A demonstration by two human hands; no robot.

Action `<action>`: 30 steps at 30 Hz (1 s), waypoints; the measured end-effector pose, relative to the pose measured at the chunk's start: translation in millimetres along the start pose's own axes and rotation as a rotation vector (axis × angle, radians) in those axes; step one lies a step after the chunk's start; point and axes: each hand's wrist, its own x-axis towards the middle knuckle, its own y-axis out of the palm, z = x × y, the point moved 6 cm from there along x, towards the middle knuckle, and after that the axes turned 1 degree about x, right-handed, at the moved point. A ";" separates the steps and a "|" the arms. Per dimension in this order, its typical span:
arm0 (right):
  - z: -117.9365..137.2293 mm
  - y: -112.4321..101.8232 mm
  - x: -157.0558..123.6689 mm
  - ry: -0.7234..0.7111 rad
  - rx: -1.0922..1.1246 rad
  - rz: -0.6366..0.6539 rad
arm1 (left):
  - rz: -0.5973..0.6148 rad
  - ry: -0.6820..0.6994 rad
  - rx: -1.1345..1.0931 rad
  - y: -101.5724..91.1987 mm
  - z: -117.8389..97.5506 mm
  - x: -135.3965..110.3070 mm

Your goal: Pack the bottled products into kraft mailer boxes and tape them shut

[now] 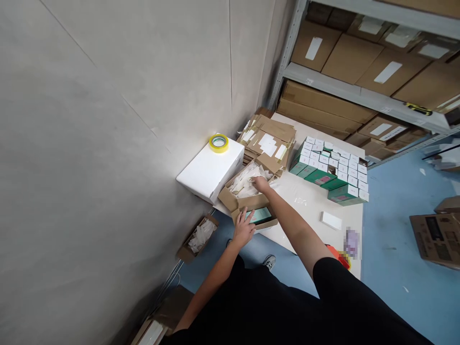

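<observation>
A small open cardboard box (272,222) sits at the near edge of the table, with a green box (261,215) lying inside. My left hand (243,231) rests at its left end, fingers spread over the cardboard edge and touching the green box's end. Just behind it stands a larger open carton (226,197) full of crumpled white packing material (247,179). My right hand (261,184) reaches into this carton from the right, its fingers closed on some of the white material. The fingertips are partly hidden.
Yellow tape (219,143) lies on a white box (212,170) by the wall. Flattened cartons (269,136) are stacked behind. Green-and-white boxes (334,167) stand in rows on the table (293,227), near a small white box (331,220). Another carton (197,239) sits below left; shelving (334,88) holds cartons.
</observation>
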 end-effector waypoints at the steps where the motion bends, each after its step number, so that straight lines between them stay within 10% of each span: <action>1: -4.8 -9.0 -8.8 0.009 0.042 -0.061 | 0.010 0.010 0.007 0.4 -2.0 0.1; 13: -102.3 -60.6 -194.9 0.193 0.393 -0.591 | 0.045 0.113 0.068 19.1 -71.8 38.8; 23: -194.2 -17.8 -354.5 0.561 0.358 -0.700 | 0.167 0.225 0.057 103.5 -145.1 102.0; 30: -210.3 13.5 -374.6 0.607 0.335 -0.537 | 0.220 0.012 0.082 151.1 -144.6 114.8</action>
